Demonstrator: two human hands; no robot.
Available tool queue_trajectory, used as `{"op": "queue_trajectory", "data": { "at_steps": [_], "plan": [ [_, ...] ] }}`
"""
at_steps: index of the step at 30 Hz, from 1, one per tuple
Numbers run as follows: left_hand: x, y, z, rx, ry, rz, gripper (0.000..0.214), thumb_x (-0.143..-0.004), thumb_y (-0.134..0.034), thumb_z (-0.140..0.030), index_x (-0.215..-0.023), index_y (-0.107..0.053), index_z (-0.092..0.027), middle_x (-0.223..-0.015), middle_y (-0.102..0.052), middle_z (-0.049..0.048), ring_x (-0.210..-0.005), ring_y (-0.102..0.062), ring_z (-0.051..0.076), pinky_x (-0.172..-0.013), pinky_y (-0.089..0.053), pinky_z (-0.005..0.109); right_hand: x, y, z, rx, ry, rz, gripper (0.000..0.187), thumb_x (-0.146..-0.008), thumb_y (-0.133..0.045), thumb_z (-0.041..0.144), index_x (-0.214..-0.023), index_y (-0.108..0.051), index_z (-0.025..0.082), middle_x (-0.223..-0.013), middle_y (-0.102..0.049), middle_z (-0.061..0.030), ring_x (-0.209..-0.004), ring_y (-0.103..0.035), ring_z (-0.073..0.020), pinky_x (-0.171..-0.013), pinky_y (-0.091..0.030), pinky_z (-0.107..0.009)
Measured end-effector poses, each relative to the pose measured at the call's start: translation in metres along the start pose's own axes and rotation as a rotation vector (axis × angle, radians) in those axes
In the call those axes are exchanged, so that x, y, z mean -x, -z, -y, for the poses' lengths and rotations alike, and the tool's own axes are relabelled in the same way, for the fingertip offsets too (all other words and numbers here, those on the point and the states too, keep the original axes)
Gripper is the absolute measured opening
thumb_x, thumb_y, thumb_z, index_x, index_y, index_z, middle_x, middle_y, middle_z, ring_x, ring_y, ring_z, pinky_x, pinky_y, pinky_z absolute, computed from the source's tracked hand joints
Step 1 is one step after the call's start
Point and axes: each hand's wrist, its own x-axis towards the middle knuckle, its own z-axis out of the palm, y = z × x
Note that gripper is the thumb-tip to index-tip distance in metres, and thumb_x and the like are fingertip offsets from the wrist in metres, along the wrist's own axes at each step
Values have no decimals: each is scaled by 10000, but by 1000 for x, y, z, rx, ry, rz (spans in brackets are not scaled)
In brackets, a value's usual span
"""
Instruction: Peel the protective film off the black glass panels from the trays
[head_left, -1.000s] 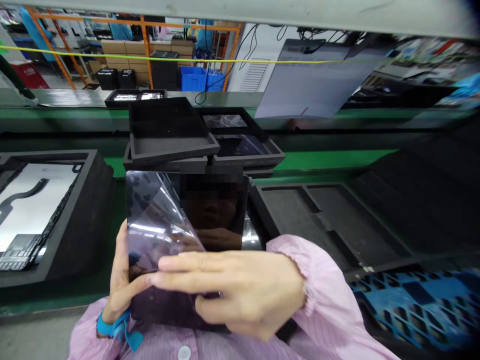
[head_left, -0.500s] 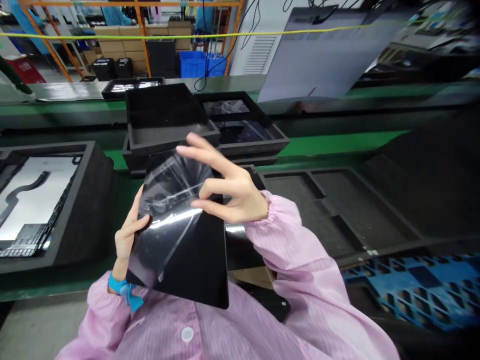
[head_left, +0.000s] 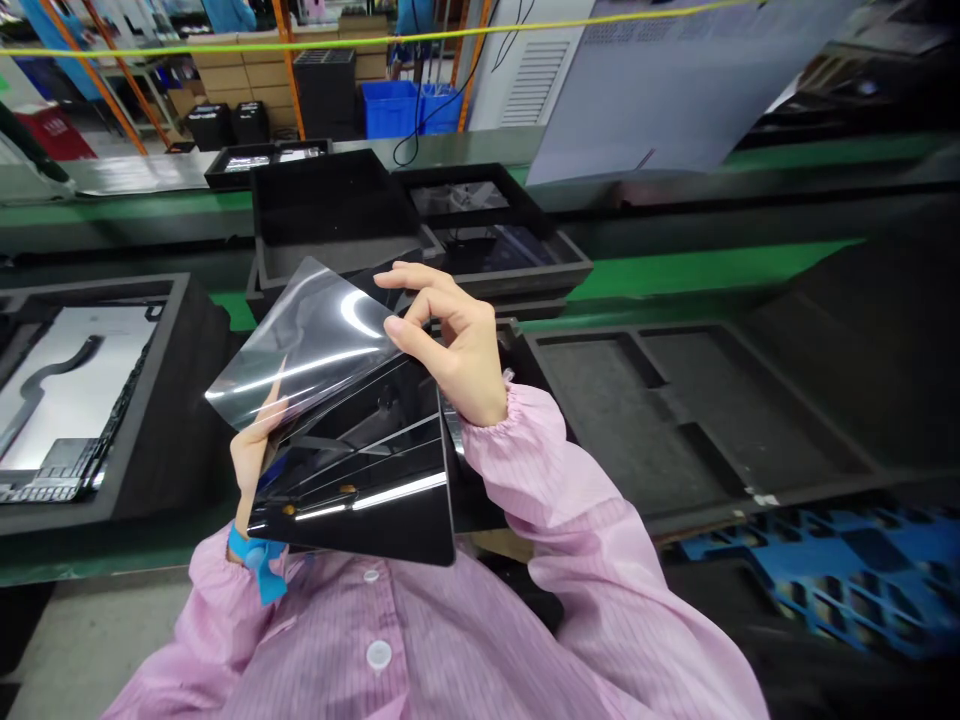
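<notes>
A glossy black glass panel (head_left: 375, 490) is held tilted in front of my chest. My left hand (head_left: 251, 455) grips its left edge from underneath, a blue strap at the wrist. My right hand (head_left: 446, 335) pinches a corner of a clear protective film (head_left: 307, 345), which is lifted off the panel's upper part and curls up to the left. Both sleeves are pink striped.
A black foam tray (head_left: 172, 420) with a white part and a keyboard piece lies at left. Stacked black foam trays (head_left: 337, 235) stand behind on the green conveyor (head_left: 697, 270). An empty black foam insert (head_left: 675, 410) lies at right, a blue plastic pallet (head_left: 825, 580) below it.
My right hand moved from lying across the panel's lower part up to its top, pulling the film away. The panel tilted flatter and the film now stands further off it.
</notes>
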Motion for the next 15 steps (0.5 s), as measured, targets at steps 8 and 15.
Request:
{"op": "queue_trajectory", "data": {
  "at_steps": [8,15],
  "plan": [
    [-3,-6,0,13,22,-87,298,-400,-860,-430,-517,-690,-214,-947,-764,32,-1095,-648,316,-1036,-484,429,2,1,-4,-21,-22,-16,263,-779,-612,190,-569,-454,211,-1039,-702,-27,-1183,-564,-221,-1075,-407,-461],
    [-5,-2,9,6,4,-30,278,-470,-841,-407,-572,-698,-190,-992,-749,75,-1143,-611,346,-1070,-437,471,4,1,-7,-16,-26,-28,263,-784,-616,188,-573,-461,210,-1028,-706,-35,-1179,-568,-221,-1069,-409,-448]
  ]
}}
